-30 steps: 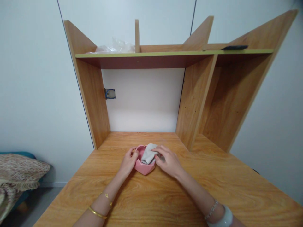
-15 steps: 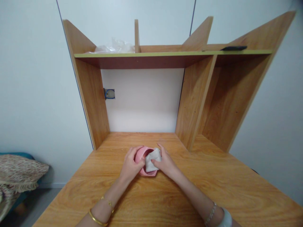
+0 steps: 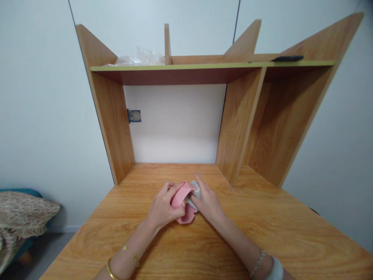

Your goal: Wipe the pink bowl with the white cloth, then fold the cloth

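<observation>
A pink hollow container, bowl-like with an angular rim (image 3: 181, 193), is tilted above the wooden desktop. My left hand (image 3: 166, 204) grips it from the left, fingers over the outside and thumb near the opening. In my right hand (image 3: 208, 200) is a light grey cloth (image 3: 196, 189), bunched up and pressed against the right side of the container's opening. Part of the cloth is hidden behind my right fingers and the pink wall. I cannot tell whether the container's lower edge touches the desk.
The wooden desktop (image 3: 122, 233) carries a hutch with a long shelf (image 3: 175, 68). Clear plastic wrapping (image 3: 138, 57) and a flat black object (image 3: 288, 58) lie on that shelf. A wall box with a blue cable (image 3: 135, 116) shows at the back. A patterned throw (image 3: 26, 212) drapes over teal furniture at left.
The pink container has been turned and tipped, so its opening faces more to the right. The cloth, spread flatter before, is now bunched and partly hidden by my right hand.
</observation>
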Demonstrator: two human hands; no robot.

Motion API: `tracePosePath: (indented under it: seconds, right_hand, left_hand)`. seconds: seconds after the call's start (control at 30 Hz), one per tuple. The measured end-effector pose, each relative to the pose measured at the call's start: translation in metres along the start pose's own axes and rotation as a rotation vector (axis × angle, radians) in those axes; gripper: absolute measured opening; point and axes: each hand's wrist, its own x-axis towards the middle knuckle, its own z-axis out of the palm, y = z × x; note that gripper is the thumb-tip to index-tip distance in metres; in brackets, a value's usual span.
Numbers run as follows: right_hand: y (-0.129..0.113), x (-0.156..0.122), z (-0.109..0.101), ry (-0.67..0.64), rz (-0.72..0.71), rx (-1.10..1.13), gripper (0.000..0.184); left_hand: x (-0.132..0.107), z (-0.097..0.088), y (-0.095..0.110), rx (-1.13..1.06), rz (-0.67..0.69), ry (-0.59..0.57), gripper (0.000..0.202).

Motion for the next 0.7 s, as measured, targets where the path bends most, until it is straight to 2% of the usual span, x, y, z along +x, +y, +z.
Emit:
tracePosePath:
  seconds: [0.13,0.2,0.33,0.43,0.57,0.7]
  right_hand:
    - [0.0,-0.001,0.0,-0.073,-0.008,-0.028,0.06]
    - [0.002,-0.002,0.004,-0.087,0.009,0.014,0.06]
    - [0.005,-0.002,0.013,-0.05,0.089,0.172,0.056]
    - [0.005,0.001,0.016,0.02,0.158,0.336,0.048]
    - [0.005,0.006,0.017,0.124,0.198,0.549,0.032]
    - [0.006,0.006,0.021,0.136,0.25,0.711,0.028]
  left_hand:
    - [0.001,-0.001,-0.001,0.001,0.022,-0.019,0.055]
    - [0.001,-0.002,-0.002,-0.011,-0.012,0.008,0.057]
    - [0.001,-0.003,-0.005,-0.067,-0.126,0.125,0.071]
    - [0.0,-0.002,-0.011,-0.16,-0.122,0.151,0.074]
    - [-0.003,0.004,-0.017,-0.263,-0.121,0.075,0.072]
    - [-0.005,0.016,-0.015,-0.374,-0.119,-0.022,0.077]
